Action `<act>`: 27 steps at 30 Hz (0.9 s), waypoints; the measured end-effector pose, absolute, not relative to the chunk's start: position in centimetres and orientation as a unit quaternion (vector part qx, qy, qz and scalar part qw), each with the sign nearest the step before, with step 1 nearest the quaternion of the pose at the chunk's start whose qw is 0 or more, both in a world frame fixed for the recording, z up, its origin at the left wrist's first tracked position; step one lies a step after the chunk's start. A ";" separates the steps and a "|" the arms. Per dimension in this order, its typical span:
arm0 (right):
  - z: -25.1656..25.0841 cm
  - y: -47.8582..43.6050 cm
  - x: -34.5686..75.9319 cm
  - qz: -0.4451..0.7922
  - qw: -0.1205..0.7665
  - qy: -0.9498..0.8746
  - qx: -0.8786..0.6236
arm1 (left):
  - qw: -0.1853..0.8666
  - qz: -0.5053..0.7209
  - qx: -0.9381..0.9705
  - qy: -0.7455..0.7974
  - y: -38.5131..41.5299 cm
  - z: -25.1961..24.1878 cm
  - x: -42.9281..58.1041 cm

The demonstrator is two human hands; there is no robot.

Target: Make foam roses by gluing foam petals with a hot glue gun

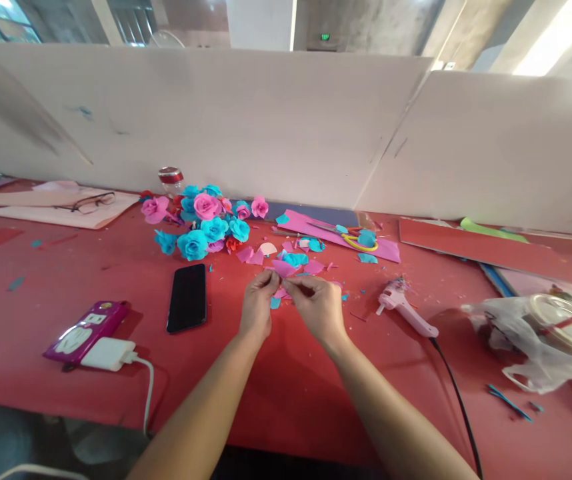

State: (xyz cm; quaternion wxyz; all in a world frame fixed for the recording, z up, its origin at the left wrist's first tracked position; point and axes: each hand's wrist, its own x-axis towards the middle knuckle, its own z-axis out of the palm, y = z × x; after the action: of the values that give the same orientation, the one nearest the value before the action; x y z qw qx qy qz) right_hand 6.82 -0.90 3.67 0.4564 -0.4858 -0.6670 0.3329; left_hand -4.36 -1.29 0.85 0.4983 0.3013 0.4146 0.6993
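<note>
My left hand [257,303] and my right hand [320,307] meet over the middle of the red table, fingertips almost touching. Both are closed in a pinch on a small pink paper petal [284,269], which sticks up above the fingers. Cut scraps of pink and blue paper lie around and behind them, among them a blue paper piece [293,259]. A bunch of pink, blue and red paper flowers [206,223] is behind my left hand. Farther back, scissors with yellow and orange handles [361,241] rest on a pink paper strip [389,251].
Right of my hands lies a pink glue gun [406,310] with a black cord. Left are a black phone [187,298] and a purple case [86,332] with a white charger [109,353]. A bagged cup [561,327] stands far right. A white partition [246,120] closes the back.
</note>
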 end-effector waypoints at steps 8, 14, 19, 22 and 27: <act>3.2 0.4 7.4 0.524 0.434 -0.598 -0.425 | 0.518 0.701 0.296 0.390 -1.3 0.7 -4.5; 3.6 0.2 7.3 0.418 0.425 -0.681 -0.425 | 0.585 0.695 0.226 0.351 -1.0 0.4 -4.7; 4.0 0.1 7.4 0.326 0.442 -0.720 -0.424 | 0.611 0.695 0.188 0.329 -1.0 0.5 -4.7; 3.9 0.3 7.6 0.324 0.451 -0.723 -0.411 | 0.645 0.672 0.171 0.321 -1.0 0.5 -5.0; 3.7 0.5 7.6 0.356 0.448 -0.716 -0.398 | 0.691 0.639 0.125 0.315 -1.0 0.2 -5.8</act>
State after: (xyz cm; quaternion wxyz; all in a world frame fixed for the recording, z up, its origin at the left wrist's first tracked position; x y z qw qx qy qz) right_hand 7.65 0.47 3.68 0.4484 -0.3984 -0.7165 0.3562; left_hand -5.75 -1.00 0.18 0.6907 0.1246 0.3151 0.6388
